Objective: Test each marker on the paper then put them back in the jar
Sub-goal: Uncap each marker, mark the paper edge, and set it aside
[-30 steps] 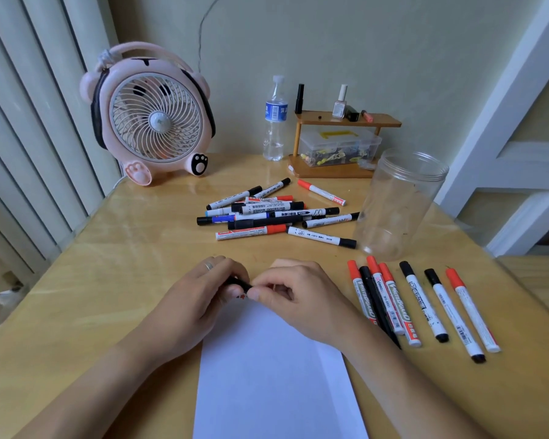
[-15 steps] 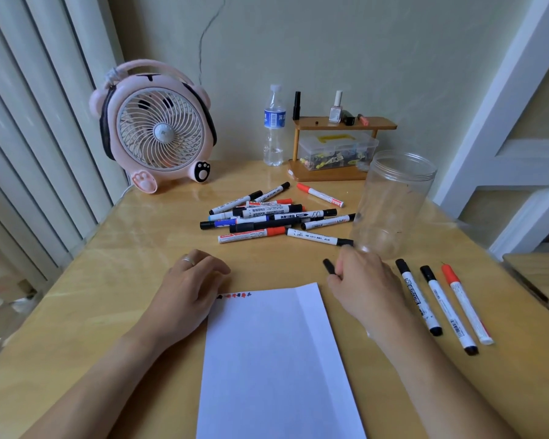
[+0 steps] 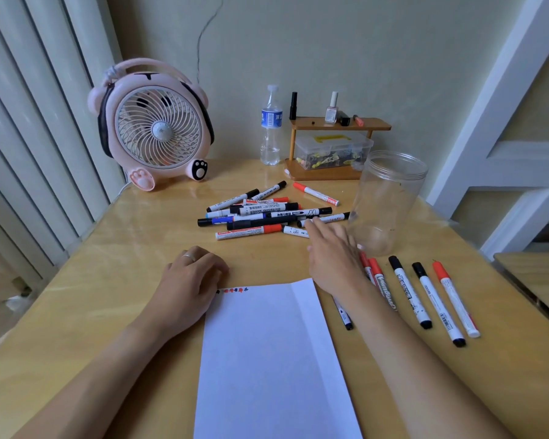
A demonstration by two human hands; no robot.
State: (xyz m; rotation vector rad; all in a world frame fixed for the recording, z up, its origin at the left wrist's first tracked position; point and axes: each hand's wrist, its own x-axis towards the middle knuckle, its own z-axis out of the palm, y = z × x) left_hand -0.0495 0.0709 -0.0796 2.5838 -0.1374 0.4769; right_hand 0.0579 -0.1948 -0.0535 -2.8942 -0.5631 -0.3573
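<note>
Clear jar (image 3: pixel 387 201) upright, nothing visible inside — markers (image 3: pixel 260 217) heaped beside it.

Soft daylight, sharp focus, warped edges

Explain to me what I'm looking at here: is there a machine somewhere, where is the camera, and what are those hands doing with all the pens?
There is no machine. A person does the job with bare hands, and the single camera sits on their head, looking forward and down, so you see their arms from above.

On the wooden table lies a white sheet of paper with a short row of small test marks at its top edge. Behind it is a loose pile of markers, and to the right a neat row of markers. A clear jar stands empty beside them.

The left hand rests at the paper's top corner, holding nothing. The right hand, fingers straight, reaches toward the pile and grips nothing yet.

At the back stand a pink fan, a water bottle and a small shelf.
</note>
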